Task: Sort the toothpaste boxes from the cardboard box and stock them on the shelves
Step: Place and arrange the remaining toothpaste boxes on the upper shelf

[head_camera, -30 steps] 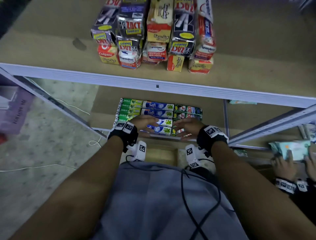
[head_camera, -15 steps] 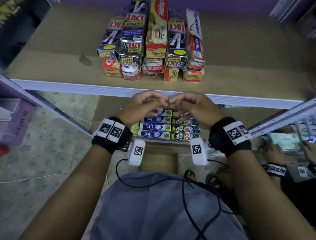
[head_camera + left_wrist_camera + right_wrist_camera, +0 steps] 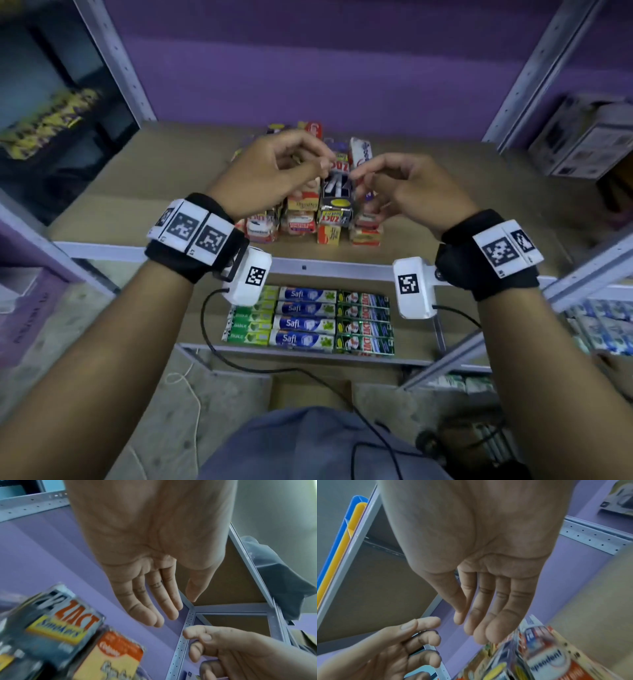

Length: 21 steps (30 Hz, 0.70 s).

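Head view: left hand [image 3: 274, 171] and right hand [image 3: 407, 188], fingers relaxed and empty, hover above stacked toothpaste boxes [image 3: 334, 202] near upper shelf [image 3: 137, 205] front edge, long axes running front-to-back.

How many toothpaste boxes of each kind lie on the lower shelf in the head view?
Safi boxes: 4
Zact boxes: 4
Green boxes: cannot count, since the wrist camera hides part of the column
Total counted: 8
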Each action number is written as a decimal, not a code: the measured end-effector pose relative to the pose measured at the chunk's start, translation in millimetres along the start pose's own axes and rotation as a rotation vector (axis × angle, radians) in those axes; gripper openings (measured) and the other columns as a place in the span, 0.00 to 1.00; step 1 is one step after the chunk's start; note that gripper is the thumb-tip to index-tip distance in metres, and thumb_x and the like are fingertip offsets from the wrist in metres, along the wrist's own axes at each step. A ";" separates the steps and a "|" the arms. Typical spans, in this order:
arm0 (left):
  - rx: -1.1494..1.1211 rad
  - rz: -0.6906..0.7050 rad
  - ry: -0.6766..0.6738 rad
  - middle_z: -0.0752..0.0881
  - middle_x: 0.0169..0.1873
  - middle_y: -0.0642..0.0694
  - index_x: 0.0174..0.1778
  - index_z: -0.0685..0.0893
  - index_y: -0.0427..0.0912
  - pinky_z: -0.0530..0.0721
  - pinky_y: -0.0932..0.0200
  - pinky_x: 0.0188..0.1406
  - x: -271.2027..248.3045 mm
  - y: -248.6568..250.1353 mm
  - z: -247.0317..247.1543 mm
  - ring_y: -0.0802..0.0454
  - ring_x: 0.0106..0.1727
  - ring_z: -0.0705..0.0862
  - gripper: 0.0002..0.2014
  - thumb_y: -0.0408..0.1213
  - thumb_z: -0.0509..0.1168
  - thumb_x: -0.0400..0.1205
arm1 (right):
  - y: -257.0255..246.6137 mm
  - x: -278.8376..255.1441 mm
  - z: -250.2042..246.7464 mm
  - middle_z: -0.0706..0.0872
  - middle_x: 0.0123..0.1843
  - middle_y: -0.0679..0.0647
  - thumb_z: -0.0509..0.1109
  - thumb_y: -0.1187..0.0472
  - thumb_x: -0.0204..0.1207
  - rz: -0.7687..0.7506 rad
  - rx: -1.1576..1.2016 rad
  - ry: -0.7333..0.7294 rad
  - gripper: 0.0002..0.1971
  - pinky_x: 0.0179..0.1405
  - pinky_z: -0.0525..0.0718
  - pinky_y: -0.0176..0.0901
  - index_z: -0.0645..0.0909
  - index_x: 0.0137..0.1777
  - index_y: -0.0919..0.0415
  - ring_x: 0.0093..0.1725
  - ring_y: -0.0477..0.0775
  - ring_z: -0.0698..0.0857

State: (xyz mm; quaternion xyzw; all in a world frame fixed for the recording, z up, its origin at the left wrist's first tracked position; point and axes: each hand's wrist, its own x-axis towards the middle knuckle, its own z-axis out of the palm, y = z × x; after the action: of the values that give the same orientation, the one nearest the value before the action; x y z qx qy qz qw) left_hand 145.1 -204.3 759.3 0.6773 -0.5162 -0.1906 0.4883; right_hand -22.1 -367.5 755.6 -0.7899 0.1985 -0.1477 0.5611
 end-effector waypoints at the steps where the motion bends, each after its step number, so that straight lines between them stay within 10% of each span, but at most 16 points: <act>1: 0.024 -0.003 0.000 0.91 0.47 0.49 0.55 0.87 0.53 0.91 0.54 0.42 5.7 2.2 -3.4 0.49 0.47 0.90 0.08 0.48 0.68 0.83 | -3.8 4.8 -3.6 0.89 0.43 0.57 0.64 0.65 0.85 -0.003 -0.011 0.013 0.09 0.33 0.87 0.44 0.87 0.56 0.62 0.33 0.52 0.85; 5: 0.171 -0.037 0.024 0.91 0.45 0.52 0.50 0.88 0.56 0.88 0.47 0.48 29.5 1.3 -14.1 0.48 0.48 0.90 0.06 0.49 0.68 0.81 | -12.0 26.5 -14.7 0.91 0.47 0.60 0.64 0.66 0.84 0.000 -0.121 0.061 0.10 0.33 0.87 0.46 0.87 0.51 0.57 0.33 0.50 0.86; 9: 0.338 -0.075 0.024 0.89 0.40 0.60 0.46 0.88 0.58 0.79 0.64 0.40 48.1 -3.4 -20.9 0.67 0.37 0.86 0.04 0.45 0.67 0.80 | -9.5 49.2 -20.2 0.91 0.48 0.58 0.61 0.64 0.83 0.059 -0.250 0.074 0.12 0.29 0.87 0.43 0.86 0.48 0.52 0.34 0.50 0.86; 15: 0.506 -0.136 -0.034 0.88 0.41 0.61 0.45 0.87 0.57 0.77 0.72 0.37 61.4 -10.2 -24.2 0.69 0.38 0.85 0.03 0.44 0.69 0.79 | 1.4 74.0 -16.0 0.85 0.45 0.52 0.63 0.62 0.78 0.202 -0.490 0.079 0.08 0.34 0.85 0.45 0.81 0.47 0.47 0.35 0.52 0.83; 21: 0.630 -0.170 -0.102 0.85 0.45 0.61 0.47 0.88 0.53 0.84 0.58 0.54 66.3 -21.2 -28.7 0.62 0.48 0.84 0.03 0.44 0.73 0.79 | 16.2 81.9 -8.3 0.82 0.64 0.52 0.72 0.50 0.77 0.334 -0.566 0.047 0.22 0.48 0.87 0.47 0.74 0.69 0.48 0.53 0.53 0.85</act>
State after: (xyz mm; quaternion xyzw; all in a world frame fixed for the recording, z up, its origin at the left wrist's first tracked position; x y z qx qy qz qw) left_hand 204.1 -249.9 770.3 0.8253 -0.5153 -0.0950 0.2108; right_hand 43.6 -418.3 743.9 -0.8674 0.3713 -0.0109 0.3310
